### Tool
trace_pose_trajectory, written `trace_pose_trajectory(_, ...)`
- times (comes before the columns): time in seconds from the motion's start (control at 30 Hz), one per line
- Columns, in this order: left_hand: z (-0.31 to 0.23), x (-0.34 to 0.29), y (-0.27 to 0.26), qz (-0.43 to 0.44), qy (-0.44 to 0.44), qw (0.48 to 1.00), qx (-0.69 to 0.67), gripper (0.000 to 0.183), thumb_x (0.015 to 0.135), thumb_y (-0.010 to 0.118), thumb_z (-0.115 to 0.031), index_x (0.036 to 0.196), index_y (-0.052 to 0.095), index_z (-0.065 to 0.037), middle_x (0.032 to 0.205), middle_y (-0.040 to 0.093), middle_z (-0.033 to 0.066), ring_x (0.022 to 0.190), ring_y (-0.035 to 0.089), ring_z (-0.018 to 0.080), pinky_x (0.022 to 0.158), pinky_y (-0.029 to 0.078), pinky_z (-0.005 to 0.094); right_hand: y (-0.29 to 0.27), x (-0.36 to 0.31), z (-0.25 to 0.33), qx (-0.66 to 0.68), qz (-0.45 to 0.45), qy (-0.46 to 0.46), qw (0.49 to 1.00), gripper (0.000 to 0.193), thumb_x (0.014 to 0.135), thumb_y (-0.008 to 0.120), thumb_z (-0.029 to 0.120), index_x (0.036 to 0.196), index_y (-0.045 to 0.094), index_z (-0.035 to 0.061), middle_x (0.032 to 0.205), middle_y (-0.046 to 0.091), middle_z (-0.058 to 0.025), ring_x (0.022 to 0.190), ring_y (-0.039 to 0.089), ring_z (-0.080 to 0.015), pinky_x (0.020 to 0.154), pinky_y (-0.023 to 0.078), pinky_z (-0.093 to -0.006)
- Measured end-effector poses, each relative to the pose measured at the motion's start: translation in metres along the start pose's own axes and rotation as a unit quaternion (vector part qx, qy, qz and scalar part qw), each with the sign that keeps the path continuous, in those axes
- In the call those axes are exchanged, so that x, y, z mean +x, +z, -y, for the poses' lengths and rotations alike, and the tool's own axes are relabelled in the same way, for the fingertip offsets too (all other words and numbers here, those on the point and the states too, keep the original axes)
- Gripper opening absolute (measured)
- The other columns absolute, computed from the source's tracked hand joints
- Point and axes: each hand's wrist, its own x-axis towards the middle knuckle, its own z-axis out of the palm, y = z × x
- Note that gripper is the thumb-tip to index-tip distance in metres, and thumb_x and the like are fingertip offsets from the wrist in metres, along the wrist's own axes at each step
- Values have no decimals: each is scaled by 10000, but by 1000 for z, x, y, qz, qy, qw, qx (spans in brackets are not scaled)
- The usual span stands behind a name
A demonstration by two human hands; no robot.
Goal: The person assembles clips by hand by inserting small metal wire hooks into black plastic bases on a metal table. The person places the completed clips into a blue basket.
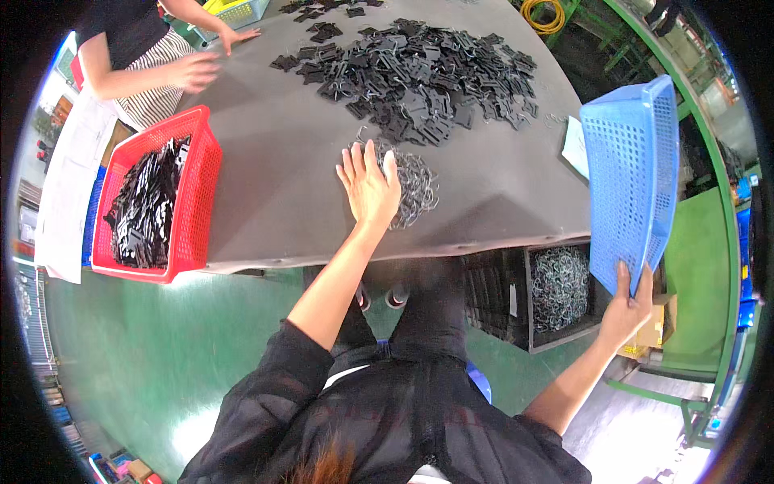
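My left hand (371, 184) is spread palm down at the left side of a small heap of bent metal hooks (417, 189) on the grey table (282, 173). Its fingers point away from me and cover part of the heap. On the right, my right hand (627, 313) grips the near rim of a blue perforated plastic basket (629, 169). The basket is tilted on its side at the table's right edge, and its inside is mostly turned from view. Beyond the hooks lies a big pile of flat black plastic pieces (427, 77), some with metal hooks on them.
A red basket (211, 161) full of black pieces stands at the table's left edge. A co-worker's hands (197, 71) are over the far left side. Below the table on the right is a black crate (530, 323) of metal hooks (561, 282). A green frame (713, 145) runs along the right.
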Motion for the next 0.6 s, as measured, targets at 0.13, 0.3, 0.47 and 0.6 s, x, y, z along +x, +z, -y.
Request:
trace_pose_trajectory(0.13, -5, 7, 2, -25, -57, 993, -101, 538, 956, 393, -402, 1358, 400, -44, 1400, 350, 254, 1356, 212, 428, 1118, 120, 538, -51, -23, -2, -75, 35, -95, 992, 258, 815, 688, 62, 1038, 628, -54, 892, 670, -194, 772, 627, -234, 763, 474, -327)
trace_pose_trajectory(0.3, 39, 21, -80, 63, -135, 931, -333, 579, 972, 375, -440, 1301, 454, 30, 1354, 453, 191, 1285, 396, 286, 1068, 292, 389, -110, -53, 50, 7, 375, -220, 900, 286, 646, 632, -24, 915, 674, 64, 862, 692, -77, 765, 662, -248, 681, 509, -319)
trace_pose_trajectory(0.47, 43, -72, -222, 351, -122, 858, -354, 649, 955, 397, -510, 1396, 369, -35, 1364, 474, 132, 1232, 472, 240, 979, 403, 400, -88, -141, 51, 86, 495, -319, 804, 285, 700, 569, 54, 972, 612, 128, 830, 672, -3, 702, 662, -181, 575, 518, -311)
trace_pose_trajectory(0.6, 81, -169, -240, 311, -72, 885, -340, 709, 862, 621, -129, 1456, 243, -50, 1313, 514, 159, 1144, 535, 212, 942, 436, 331, -51, -205, 43, 92, 498, -362, 783, 279, 729, 547, 68, 997, 589, 136, 799, 642, 1, 664, 644, -183, 551, 508, -325)
